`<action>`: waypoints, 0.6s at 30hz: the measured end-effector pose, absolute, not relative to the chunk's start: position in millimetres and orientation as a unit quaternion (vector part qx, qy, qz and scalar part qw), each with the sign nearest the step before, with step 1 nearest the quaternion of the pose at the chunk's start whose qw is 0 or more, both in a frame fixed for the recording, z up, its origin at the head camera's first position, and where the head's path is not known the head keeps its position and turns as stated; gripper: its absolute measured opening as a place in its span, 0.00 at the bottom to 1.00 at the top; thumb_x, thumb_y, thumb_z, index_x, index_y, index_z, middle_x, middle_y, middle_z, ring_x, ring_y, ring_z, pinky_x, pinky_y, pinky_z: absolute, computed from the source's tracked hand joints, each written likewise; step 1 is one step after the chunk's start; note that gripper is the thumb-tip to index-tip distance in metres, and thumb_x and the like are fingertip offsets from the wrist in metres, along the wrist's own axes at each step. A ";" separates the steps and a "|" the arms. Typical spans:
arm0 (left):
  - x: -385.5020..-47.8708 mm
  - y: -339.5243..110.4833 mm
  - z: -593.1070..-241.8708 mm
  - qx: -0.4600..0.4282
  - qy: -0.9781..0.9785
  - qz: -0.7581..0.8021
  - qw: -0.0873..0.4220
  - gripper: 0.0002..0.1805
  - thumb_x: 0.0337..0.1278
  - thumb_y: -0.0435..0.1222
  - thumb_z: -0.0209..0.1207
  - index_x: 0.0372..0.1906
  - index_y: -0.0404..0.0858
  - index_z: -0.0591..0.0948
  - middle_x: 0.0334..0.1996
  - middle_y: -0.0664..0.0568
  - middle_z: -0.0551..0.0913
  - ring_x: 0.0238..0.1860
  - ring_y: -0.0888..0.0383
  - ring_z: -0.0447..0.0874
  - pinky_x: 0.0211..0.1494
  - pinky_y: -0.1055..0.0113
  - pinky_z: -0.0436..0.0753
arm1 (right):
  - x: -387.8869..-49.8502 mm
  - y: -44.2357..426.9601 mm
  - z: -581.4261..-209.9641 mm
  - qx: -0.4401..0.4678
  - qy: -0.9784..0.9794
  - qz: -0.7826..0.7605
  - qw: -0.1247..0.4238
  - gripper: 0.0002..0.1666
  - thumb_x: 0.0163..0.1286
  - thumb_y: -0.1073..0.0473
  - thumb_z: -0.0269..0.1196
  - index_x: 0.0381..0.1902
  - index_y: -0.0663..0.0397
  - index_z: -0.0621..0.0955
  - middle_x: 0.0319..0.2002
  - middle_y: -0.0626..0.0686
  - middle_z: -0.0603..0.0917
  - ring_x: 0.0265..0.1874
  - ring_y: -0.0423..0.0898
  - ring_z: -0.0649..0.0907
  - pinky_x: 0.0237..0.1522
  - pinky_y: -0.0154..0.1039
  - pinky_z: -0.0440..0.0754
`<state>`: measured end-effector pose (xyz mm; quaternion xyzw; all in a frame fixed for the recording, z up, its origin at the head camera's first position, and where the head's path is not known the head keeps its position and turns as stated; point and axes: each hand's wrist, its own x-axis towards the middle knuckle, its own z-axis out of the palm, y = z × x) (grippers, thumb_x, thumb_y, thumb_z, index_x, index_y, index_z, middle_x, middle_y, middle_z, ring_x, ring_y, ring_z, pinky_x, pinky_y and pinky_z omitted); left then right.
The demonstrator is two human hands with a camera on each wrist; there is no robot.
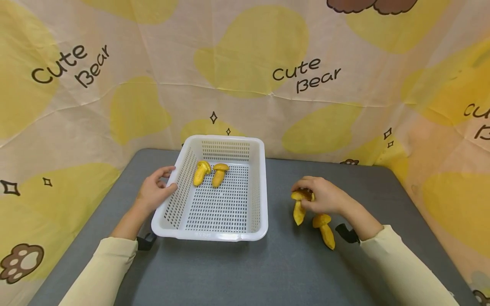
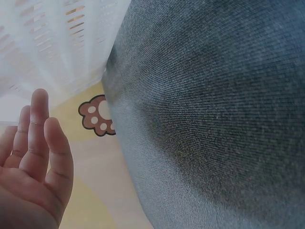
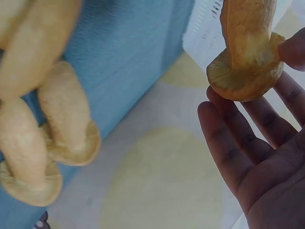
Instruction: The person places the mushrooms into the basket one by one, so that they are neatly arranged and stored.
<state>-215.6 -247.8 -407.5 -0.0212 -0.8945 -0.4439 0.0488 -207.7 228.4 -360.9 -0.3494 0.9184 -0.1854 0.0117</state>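
On the right: the right hand pinches a mushroom by its cap, with thumb and fingers, and the stem pokes out.
Close to that hand: more mushrooms lie on the table.
On the left: the left hand touches the edge of the basket, fingers fairly straight.
Inside the basket: two mushrooms.

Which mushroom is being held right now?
The mushroom whose cap the right hand pinches; the others lie in the white basket or on the table.
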 end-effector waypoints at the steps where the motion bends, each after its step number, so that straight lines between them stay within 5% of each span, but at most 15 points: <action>1: -215.8 -247.9 -407.4 -0.021 -0.895 -0.443 0.049 0.30 0.57 0.34 0.57 0.67 0.39 0.68 0.55 0.38 0.73 0.23 0.63 0.80 0.25 0.68 0.83 | -208.5 227.5 -358.8 -0.352 0.917 -0.186 0.009 0.17 0.58 0.62 0.63 0.47 0.49 0.82 0.41 0.43 0.81 0.32 0.37 0.76 0.36 0.34 0.78; 18: -216.2 -247.2 -406.1 -0.021 -0.894 -0.444 0.049 0.30 0.57 0.33 0.57 0.67 0.38 0.68 0.55 0.38 0.72 0.25 0.60 0.80 0.26 0.68 0.83 | -222.9 208.8 -336.2 -0.384 0.902 -0.197 -0.019 0.17 0.56 0.65 0.62 0.46 0.51 0.83 0.39 0.45 0.81 0.30 0.39 0.75 0.33 0.35 0.78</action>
